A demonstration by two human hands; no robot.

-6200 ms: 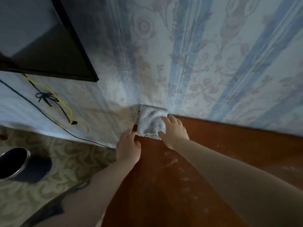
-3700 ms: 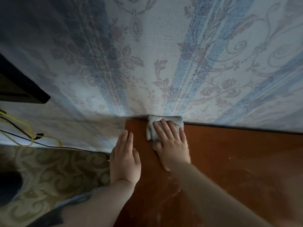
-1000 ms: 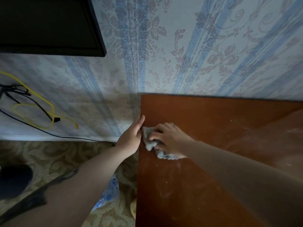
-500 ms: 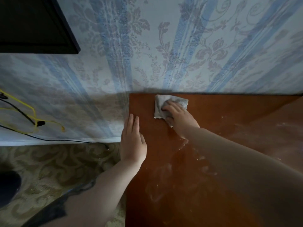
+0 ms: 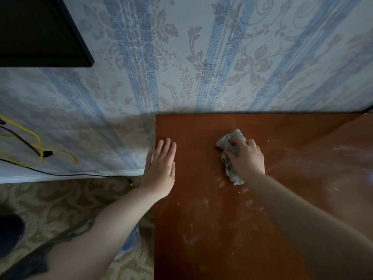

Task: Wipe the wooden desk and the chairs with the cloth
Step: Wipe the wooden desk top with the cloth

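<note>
Two hands are on the wooden bench (image 5: 201,229), and you have room mostly to the right and toward yourself. Your left hand (image 5: 161,168) lies flat with fingers spread and nothing in its grip, palm straddling the bench's left edge, where the top drops off to patterned carpet (image 5: 60,199). Your right hand (image 5: 247,158) presses down on the grey cloth (image 5: 228,146), its grip closed over the bunched fabric, which pokes out ahead of the fingers and trails back beside the wrist. That cloth sits well inside the top, clear of the left edge and a little short of the rear edge, which butts against the blue-striped wallpaper (image 5: 201,67). Dusty smears and pale crumbs remain on the wood just behind the cloth, nearer to you, and across the right part of the surface. Off the bench to the left, yellow and black cables (image 5: 38,150) hang along the wall under a dark screen (image 5: 40,31). Compared with half a second ago, the cloth has left the rear-left corner region beside the wall and travelled rightward and slightly toward you, more crumpled than before; your left hand has kept its place at the left edge.
</note>
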